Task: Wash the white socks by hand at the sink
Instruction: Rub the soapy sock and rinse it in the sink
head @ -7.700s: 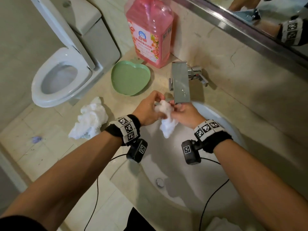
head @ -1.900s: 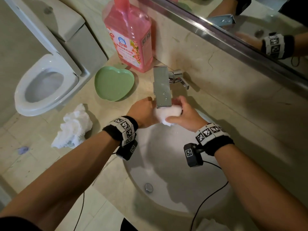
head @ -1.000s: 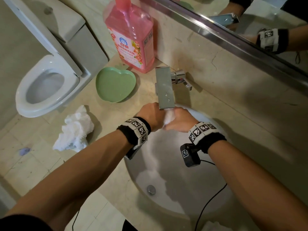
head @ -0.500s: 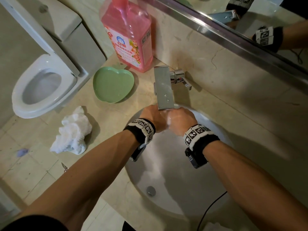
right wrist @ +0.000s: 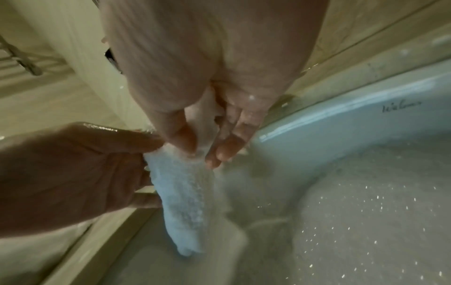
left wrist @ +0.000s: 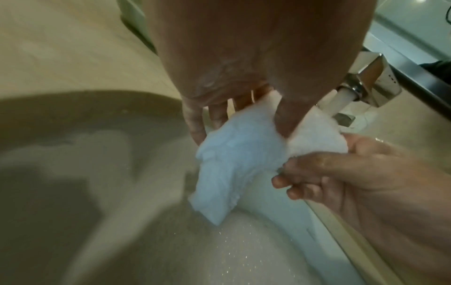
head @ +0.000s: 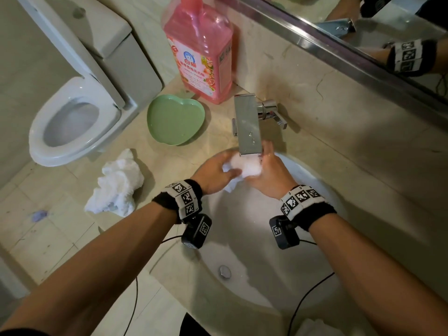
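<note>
White sock [head: 246, 166] (wet), pinched by left hand [head: 214, 174], right hand [head: 271, 177]

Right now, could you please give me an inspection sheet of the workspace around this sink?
Surface: beige stone counter, wet-looking near the tap; white basin with a drain plug.
Job's things: one white sock held under the tap, water running on it; a second white bundle lies on the counter left of the basin.
Clutter: pink detergent bottle; empty green heart-shaped dish.
Grippers: left hand and right hand both grip the sock.
Cables: black leads from the wrist cameras hang over the basin.
Surroundings: open toilet to the left; mirror above.
</note>
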A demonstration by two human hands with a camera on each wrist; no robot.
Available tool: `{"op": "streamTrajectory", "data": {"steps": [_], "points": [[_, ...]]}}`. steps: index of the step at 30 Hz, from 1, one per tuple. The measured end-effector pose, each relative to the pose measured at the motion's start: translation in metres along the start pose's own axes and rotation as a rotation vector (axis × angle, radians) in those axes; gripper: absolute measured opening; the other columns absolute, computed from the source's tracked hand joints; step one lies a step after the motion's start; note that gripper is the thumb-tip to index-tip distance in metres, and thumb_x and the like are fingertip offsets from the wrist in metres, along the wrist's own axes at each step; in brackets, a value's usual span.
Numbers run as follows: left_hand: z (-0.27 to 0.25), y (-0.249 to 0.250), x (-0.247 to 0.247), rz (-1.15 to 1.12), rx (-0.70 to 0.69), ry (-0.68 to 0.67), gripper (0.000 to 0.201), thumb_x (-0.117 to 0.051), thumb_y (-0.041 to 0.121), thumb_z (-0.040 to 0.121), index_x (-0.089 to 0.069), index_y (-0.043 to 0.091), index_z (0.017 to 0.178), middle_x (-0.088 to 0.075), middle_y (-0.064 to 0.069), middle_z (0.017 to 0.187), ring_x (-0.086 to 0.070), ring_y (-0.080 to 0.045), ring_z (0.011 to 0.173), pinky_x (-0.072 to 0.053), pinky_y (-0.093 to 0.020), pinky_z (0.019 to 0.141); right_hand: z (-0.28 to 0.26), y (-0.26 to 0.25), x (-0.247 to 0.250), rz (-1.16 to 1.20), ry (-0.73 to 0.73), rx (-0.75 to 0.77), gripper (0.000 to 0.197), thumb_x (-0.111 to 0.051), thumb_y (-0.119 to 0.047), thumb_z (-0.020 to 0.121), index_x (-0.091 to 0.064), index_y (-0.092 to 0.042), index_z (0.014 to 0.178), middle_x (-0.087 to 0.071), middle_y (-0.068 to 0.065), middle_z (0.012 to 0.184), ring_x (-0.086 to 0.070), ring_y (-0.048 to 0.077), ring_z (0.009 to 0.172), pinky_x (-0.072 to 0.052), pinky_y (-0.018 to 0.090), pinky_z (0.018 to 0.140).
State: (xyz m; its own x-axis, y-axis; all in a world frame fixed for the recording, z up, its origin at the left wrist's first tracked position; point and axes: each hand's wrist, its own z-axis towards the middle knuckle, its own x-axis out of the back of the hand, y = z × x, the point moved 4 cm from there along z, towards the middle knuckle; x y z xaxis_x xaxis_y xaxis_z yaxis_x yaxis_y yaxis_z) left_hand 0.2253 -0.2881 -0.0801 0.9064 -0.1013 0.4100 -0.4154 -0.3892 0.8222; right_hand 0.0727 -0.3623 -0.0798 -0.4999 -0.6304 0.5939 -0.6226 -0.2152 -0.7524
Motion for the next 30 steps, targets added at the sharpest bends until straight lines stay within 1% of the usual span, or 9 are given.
{"op": "streamTrajectory", "data": {"steps": [2, 5, 9, 14, 19, 21, 23, 25, 30], "points": [[-0.004, -0.004, 0.004, -0.084, 0.017, 0.060, 0.035, -0.067, 0.028, 0.087, -0.055, 0.026, 0.119, -0.063, 0.011, 0.108, -0.060, -0.021, 0.107, -0.044, -0.032, 0.089, -0.003, 0.002, -0.003, 0.083, 0.055, -0.005, 0.076, -0.085, -0.018, 0.072, -0.040, -0.021, 0.134, -0.070, -0.005, 0.106, -0.067, 0.016, 0.089, -0.054, 0.028, 0.077], [-0.008, -0.008, 0.013, -0.233, 0.112, 0.135, 0.031, -0.067, 0.034, 0.079, -0.059, 0.020, 0.106, -0.068, -0.001, 0.100, -0.065, -0.026, 0.096, -0.053, -0.042, 0.086, -0.010, -0.003, -0.003, 0.241, 0.062, -0.014, 0.047, -0.083, -0.030, 0.072, -0.061, -0.055, 0.106, -0.069, -0.032, 0.086, -0.065, -0.007, 0.077, -0.044, 0.006, 0.068], [-0.013, -0.010, 0.017, -0.364, 0.172, 0.169, 0.020, -0.068, 0.031, 0.088, -0.057, 0.023, 0.103, -0.068, -0.002, 0.102, -0.065, -0.021, 0.095, -0.054, -0.043, 0.088, -0.007, -0.003, -0.007, 0.522, -0.002, -0.117, 0.040, -0.082, -0.038, 0.065, -0.068, -0.041, 0.103, -0.075, -0.015, 0.101, -0.070, 0.005, 0.097, -0.052, 0.021, 0.082], [-0.015, -0.005, 0.013, -0.486, 0.210, 0.237, 0.037, -0.063, 0.030, 0.096, -0.050, 0.012, 0.126, -0.065, -0.007, 0.119, -0.064, -0.024, 0.108, -0.053, -0.047, 0.095, -0.006, 0.010, -0.020, 0.746, -0.077, -0.248, 0.067, -0.082, 0.002, 0.069, -0.053, -0.012, 0.128, -0.070, 0.011, 0.121, -0.067, 0.023, 0.113, -0.052, 0.047, 0.100], [-0.011, -0.002, 0.021, -0.146, 0.142, 0.302, 0.036, -0.062, 0.047, 0.092, -0.054, 0.018, 0.113, -0.067, 0.003, 0.104, -0.064, -0.015, 0.094, -0.053, -0.031, 0.077, -0.010, 0.025, -0.014, 0.639, -0.064, -0.268, 0.048, -0.067, 0.001, 0.087, -0.054, -0.038, 0.112, -0.072, -0.001, 0.110, -0.068, 0.025, 0.109, -0.060, 0.054, 0.082], [-0.008, -0.002, 0.023, -0.101, 0.120, 0.270, 0.032, -0.060, 0.046, 0.093, -0.052, 0.021, 0.112, -0.066, 0.005, 0.103, -0.065, -0.013, 0.093, -0.051, -0.028, 0.073, -0.013, 0.027, -0.009, 0.553, -0.064, -0.213, 0.048, -0.061, -0.003, 0.090, -0.049, -0.045, 0.110, -0.070, -0.002, 0.109, -0.069, 0.021, 0.106, -0.062, 0.047, 0.078], [-0.006, -0.003, 0.020, -0.268, 0.132, 0.171, 0.028, -0.057, 0.031, 0.098, -0.046, 0.020, 0.121, -0.067, -0.001, 0.108, -0.068, -0.017, 0.094, -0.056, -0.034, 0.073, -0.015, 0.027, 0.000, 0.463, -0.007, -0.125, 0.053, -0.057, 0.001, 0.090, -0.051, -0.043, 0.118, -0.070, -0.009, 0.107, -0.069, 0.011, 0.102, -0.059, 0.029, 0.080], [-0.007, -0.004, 0.016, -0.405, 0.148, 0.077, 0.029, -0.052, 0.014, 0.099, -0.042, 0.023, 0.125, -0.068, -0.005, 0.112, -0.069, -0.015, 0.086, -0.057, -0.032, 0.061, -0.014, 0.029, 0.009, 0.473, 0.056, -0.111, 0.053, -0.054, 0.007, 0.091, -0.062, -0.041, 0.113, -0.072, -0.014, 0.102, -0.068, 0.005, 0.093, -0.054, 0.017, 0.074], [-0.005, -0.005, 0.012, -0.468, 0.188, -0.013, 0.046, -0.048, -0.007, 0.094, -0.051, 0.023, 0.129, -0.061, -0.005, 0.123, -0.065, -0.023, 0.092, -0.057, -0.035, 0.063, -0.009, 0.037, 0.019, 0.457, 0.065, -0.110, 0.069, -0.058, 0.018, 0.077, -0.075, -0.049, 0.078, -0.072, -0.025, 0.086, -0.064, -0.007, 0.080, -0.051, 0.013, 0.067]]}}
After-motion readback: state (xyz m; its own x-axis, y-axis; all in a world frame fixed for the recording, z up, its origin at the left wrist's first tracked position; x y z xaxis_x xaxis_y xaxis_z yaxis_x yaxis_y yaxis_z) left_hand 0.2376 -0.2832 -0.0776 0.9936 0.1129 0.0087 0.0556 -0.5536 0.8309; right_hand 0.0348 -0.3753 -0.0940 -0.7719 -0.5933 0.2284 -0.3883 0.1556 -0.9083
